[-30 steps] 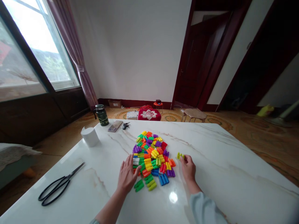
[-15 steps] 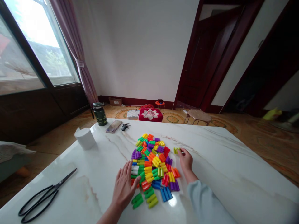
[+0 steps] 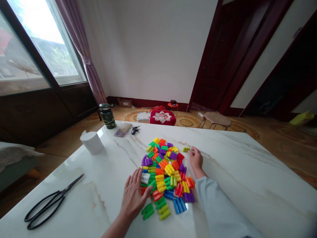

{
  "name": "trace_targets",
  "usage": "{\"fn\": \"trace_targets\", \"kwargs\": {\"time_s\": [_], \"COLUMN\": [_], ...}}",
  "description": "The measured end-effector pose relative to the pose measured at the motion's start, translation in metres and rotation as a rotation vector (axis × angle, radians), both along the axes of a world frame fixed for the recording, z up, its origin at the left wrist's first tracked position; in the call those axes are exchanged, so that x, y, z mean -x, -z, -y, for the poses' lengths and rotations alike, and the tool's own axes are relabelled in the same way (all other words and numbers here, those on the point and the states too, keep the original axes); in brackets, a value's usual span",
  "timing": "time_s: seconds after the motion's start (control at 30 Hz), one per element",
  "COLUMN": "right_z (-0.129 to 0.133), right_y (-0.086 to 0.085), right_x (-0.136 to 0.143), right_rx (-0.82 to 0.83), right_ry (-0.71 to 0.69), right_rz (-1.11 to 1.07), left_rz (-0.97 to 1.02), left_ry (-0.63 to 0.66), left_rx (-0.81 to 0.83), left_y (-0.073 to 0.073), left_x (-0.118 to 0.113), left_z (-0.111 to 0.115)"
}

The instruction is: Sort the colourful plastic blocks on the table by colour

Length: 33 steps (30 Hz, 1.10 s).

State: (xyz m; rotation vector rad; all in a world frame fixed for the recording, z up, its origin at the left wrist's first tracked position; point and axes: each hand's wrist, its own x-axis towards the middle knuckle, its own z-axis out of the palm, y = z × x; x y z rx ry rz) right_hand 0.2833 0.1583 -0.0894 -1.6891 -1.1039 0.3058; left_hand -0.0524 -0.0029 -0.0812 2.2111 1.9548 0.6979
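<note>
A pile of bright plastic building blocks (image 3: 162,162), each with rounded finger-like ridges, lies on the white marbled table (image 3: 111,195). My left hand (image 3: 133,193) rests with its fingers stretched out against the pile's left side, beside a white block (image 3: 145,178). Beyond the pile's right edge, my right hand (image 3: 196,160) pinches a yellow-green block (image 3: 186,149) between thumb and fingertips, low over the tabletop. Nearest me lie a green block (image 3: 148,211), a yellow-green one (image 3: 164,212) and a blue one (image 3: 179,205).
Black-handled scissors (image 3: 54,201) lie at the left. Behind them stand a paper roll (image 3: 92,142) and a dark green flask (image 3: 107,116). A blurred-out phone (image 3: 123,130) and keys (image 3: 135,130) lie near the far edge. A stool (image 3: 216,119) stands beyond the table.
My right hand has moved slightly away from me with the yellow-green block. My left hand keeps its place by the pile. The whole view has shifted a little.
</note>
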Motion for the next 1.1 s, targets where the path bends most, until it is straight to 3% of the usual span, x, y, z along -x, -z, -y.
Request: {"fn": "trace_targets", "kwargs": {"time_s": [0.1, 0.43, 0.67, 0.87, 1.1], "right_z": [0.022, 0.136, 0.154, 0.173, 0.177], "right_y": [0.0, 0.003, 0.0, -0.005, -0.002], "right_x": [0.003, 0.036, 0.046, 0.056, 0.06], "right_rx": [-0.028, 0.004, 0.008, -0.047, -0.108], "right_ry": [-0.043, -0.331, -0.336, -0.49, -0.426], "right_rz": [-0.078, -0.406, -0.244, 0.203, 0.306], "left_rz": [0.004, 0.026, 0.069, 0.103, 0.1], "left_ry": [-0.003, 0.003, 0.005, 0.004, 0.021], "left_rx": [0.022, 0.04, 0.026, 0.022, -0.017], "left_y": [-0.003, -0.011, -0.009, -0.006, -0.007], "left_x": [-0.002, -0.006, -0.006, -0.004, -0.005], "left_z": [0.0, 0.004, 0.004, 0.002, 0.003]}}
